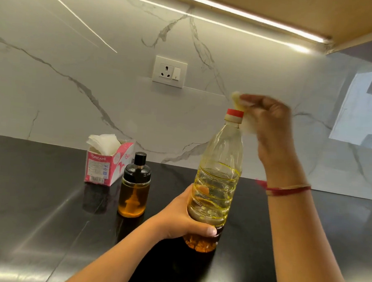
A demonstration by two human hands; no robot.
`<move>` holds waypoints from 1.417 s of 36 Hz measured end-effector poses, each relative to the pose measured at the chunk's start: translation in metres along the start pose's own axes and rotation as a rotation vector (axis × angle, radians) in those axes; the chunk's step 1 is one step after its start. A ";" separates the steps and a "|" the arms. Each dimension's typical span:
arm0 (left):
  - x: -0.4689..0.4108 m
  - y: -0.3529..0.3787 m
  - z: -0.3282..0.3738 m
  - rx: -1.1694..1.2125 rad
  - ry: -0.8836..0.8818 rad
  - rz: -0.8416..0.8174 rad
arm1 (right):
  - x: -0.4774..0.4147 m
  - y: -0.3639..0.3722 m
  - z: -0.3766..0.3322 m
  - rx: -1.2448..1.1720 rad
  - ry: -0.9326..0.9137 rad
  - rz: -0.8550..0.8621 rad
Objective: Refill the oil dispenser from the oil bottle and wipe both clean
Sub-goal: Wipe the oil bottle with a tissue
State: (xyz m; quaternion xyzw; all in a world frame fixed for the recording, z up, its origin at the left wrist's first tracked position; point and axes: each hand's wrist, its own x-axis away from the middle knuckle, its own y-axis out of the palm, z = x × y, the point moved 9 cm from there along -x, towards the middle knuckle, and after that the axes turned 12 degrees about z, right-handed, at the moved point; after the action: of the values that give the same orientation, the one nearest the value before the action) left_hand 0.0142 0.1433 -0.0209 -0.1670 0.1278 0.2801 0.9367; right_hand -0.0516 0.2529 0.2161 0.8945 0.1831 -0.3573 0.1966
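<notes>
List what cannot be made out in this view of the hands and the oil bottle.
Head view: the right hand and its tissue are motion-blurred; whether the tissue touches the cap is unclear.
Head view: the left hand hides part of the oil bottle near its base.
Head view: small print on the tissue box is too small to read.

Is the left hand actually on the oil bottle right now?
Touching. The head view shows the left hand wrapped round the oil bottle low down, thumb across its front.
</notes>
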 end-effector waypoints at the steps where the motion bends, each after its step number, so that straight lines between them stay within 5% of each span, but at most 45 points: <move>1: 0.001 0.002 0.000 0.013 0.003 -0.013 | 0.004 0.012 0.018 -0.113 0.172 -0.114; 4: 0.001 0.004 0.000 0.044 -0.003 -0.039 | 0.019 0.039 0.040 -0.394 0.442 -0.408; 7: 0.001 0.005 0.000 0.056 -0.008 -0.058 | 0.020 0.041 0.036 -0.524 0.434 -0.537; 13: 0.001 0.005 0.000 0.030 0.005 -0.055 | 0.025 0.027 0.031 -0.373 0.309 -0.666; 23: -0.002 0.002 -0.002 0.008 0.002 -0.011 | 0.014 0.015 0.017 -0.029 0.258 -0.466; 34: -0.002 -0.003 -0.003 0.010 -0.007 0.024 | 0.031 0.010 -0.048 0.821 -0.422 -0.014; 41: -0.003 -0.005 -0.005 0.017 0.001 0.051 | 0.056 0.029 -0.063 1.072 -0.594 0.036; 44: -0.003 -0.004 -0.005 0.005 -0.002 0.049 | 0.059 0.033 -0.067 1.092 -0.640 -0.025; 47: -0.003 -0.004 -0.005 -0.010 -0.004 0.042 | 0.059 0.033 -0.075 0.828 -0.565 -0.145; 51: -0.002 -0.003 -0.004 -0.015 -0.011 0.035 | 0.050 0.010 -0.099 0.589 -0.682 0.005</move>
State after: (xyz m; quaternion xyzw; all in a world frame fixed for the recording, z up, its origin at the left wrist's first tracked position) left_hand 0.0140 0.1382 -0.0229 -0.1700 0.1236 0.2983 0.9310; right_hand 0.0428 0.3009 0.2490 0.7440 -0.0040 -0.6680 -0.0161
